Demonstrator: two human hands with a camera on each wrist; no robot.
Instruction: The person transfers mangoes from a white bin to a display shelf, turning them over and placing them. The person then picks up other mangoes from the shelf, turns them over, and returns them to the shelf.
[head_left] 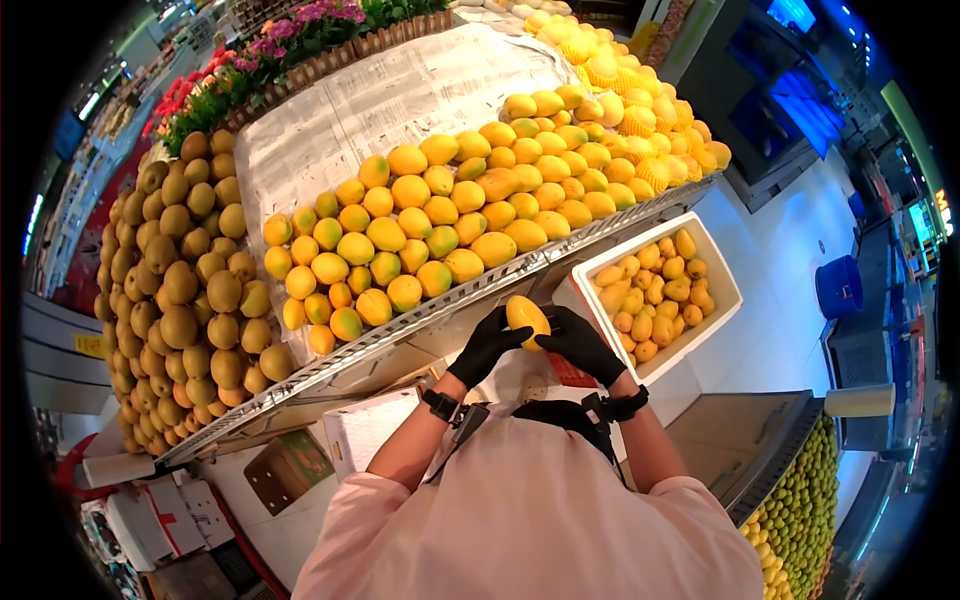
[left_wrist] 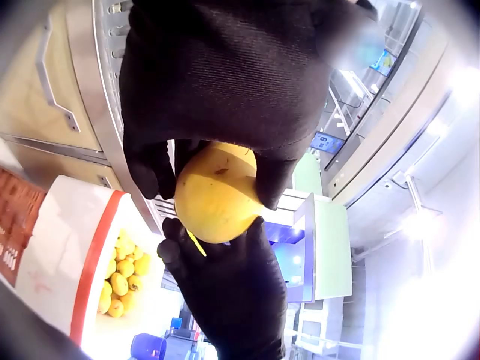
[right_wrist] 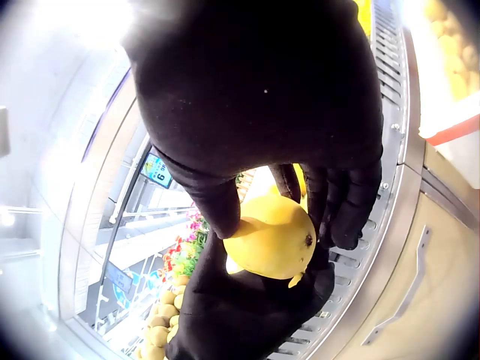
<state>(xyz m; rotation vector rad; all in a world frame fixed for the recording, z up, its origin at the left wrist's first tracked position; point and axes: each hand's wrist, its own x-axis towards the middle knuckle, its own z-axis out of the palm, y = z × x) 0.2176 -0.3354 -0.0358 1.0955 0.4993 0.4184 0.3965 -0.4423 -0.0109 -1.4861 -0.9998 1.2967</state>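
Both hands wear black gloves and hold one yellow mango in front of the chest. My left hand grips it from the left, thumb and fingers bent round its side. From the other side my right hand pinches the same fruit. Brown marks show on the mango's skin in the left wrist view, and a dark spot sits near one end of the mango in the right wrist view. A thin yellow strip sticks out beneath it.
Rows of mangoes lie on the newspaper-lined stall behind a slotted metal edge. Brown round fruit is heaped at left, net-wrapped yellow fruit at the far right. A white foam box of mangoes stands right of the hands.
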